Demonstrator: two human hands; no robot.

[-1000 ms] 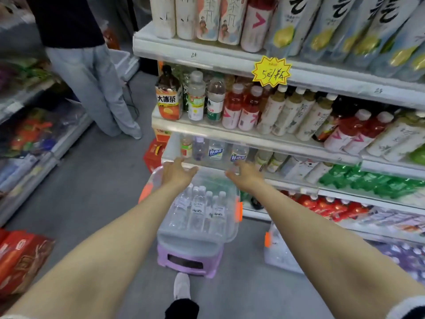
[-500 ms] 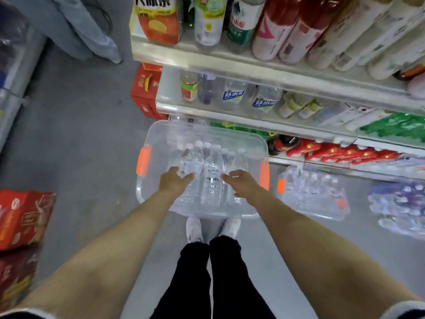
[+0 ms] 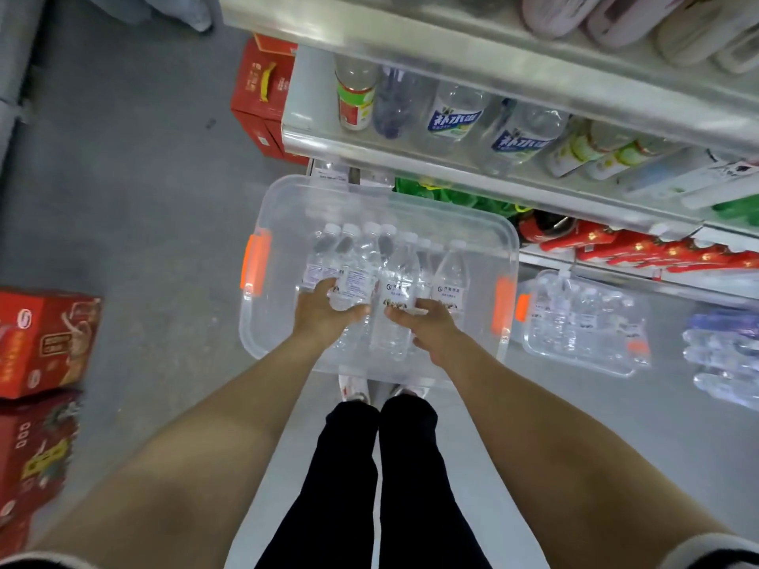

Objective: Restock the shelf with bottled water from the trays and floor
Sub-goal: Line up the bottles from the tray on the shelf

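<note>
Left hand (image 3: 328,312), right hand (image 3: 431,328) grip water bottles (image 3: 396,281) — shelf labels (image 3: 454,119) read 补水.

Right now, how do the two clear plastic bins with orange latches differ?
The near clear bin has the left hand and right hand inside, gripping bottles; the second clear bin sits untouched. The near bin's left part is bare; the other looks full. Both hold water bottles.

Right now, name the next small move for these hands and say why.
Probably lift both hands straight up out of the bin: the left hand grips one bottle, the right hand grips another, both low inside the bin, and the shelf above shows bare space at its left end.
</note>
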